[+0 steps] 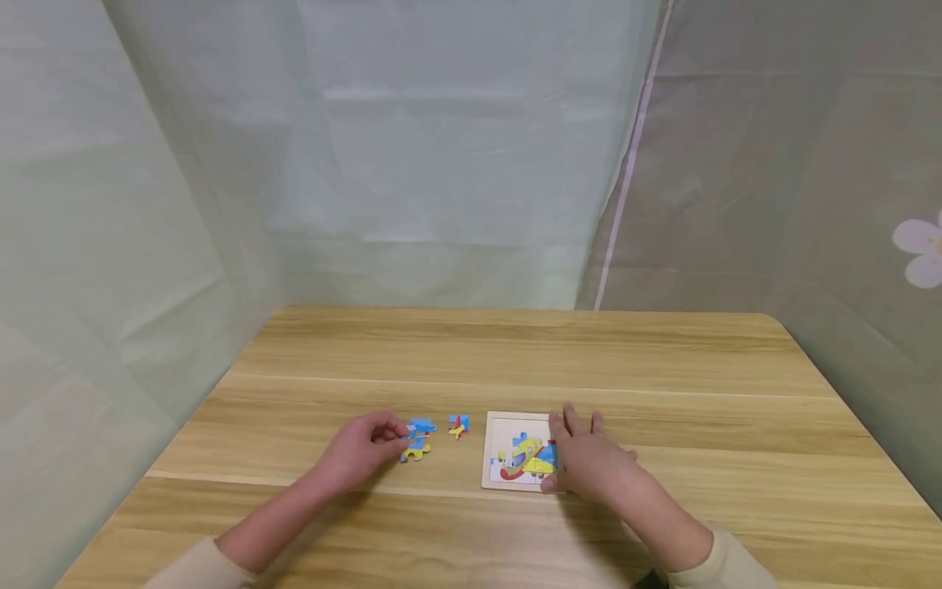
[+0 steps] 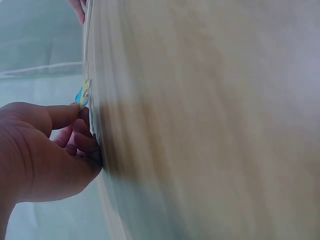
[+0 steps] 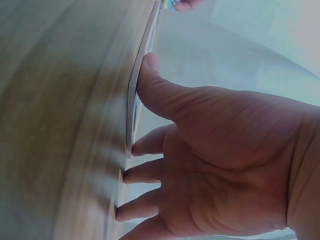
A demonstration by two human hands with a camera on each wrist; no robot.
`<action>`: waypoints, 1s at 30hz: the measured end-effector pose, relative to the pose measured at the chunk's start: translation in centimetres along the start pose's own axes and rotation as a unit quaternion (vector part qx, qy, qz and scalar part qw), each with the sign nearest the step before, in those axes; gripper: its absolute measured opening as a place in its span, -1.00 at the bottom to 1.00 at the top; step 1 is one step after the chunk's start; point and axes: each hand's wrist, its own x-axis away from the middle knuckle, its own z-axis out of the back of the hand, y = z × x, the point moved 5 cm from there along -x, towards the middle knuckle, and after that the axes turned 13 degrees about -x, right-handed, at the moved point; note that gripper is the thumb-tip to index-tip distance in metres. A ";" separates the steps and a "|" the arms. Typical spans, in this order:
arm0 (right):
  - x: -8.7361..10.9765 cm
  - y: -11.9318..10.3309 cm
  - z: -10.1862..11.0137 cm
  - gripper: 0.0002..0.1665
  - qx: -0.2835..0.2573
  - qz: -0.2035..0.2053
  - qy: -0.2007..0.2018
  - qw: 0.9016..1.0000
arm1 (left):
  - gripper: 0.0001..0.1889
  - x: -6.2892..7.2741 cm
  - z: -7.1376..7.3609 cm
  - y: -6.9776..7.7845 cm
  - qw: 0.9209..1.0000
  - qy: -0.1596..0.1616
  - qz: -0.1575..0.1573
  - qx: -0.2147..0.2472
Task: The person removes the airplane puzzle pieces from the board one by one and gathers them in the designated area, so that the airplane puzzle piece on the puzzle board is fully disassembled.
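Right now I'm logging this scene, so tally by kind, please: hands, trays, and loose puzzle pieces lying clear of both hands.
Hands: 2 (left hand, right hand)
Tray: 1
Loose piece clear of both hands: 1
Total: 4

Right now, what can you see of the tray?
The tray is shallow and squarish, with a pale, wood-like rim and whitish inside. It lies flat on the table, partly filled with pieces showing a yellow and blue cartoon plane. The right hand hides its right side, thumb on the near rim.
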 end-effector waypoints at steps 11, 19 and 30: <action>-0.1 0.1 0.0 0.17 0.002 -0.003 -0.005 1.000 | -0.93 0.7 1.2 -1.8 1.000 -0.003 0.007 -0.020; -0.1 0.1 -0.1 0.17 0.000 -0.006 -0.004 1.000 | -0.91 1.2 1.9 -2.6 1.000 -0.010 0.012 -0.026; -0.1 0.2 -0.1 0.17 0.002 -0.002 -0.002 1.000 | -0.91 1.4 2.2 -2.7 0.999 -0.007 0.019 -0.033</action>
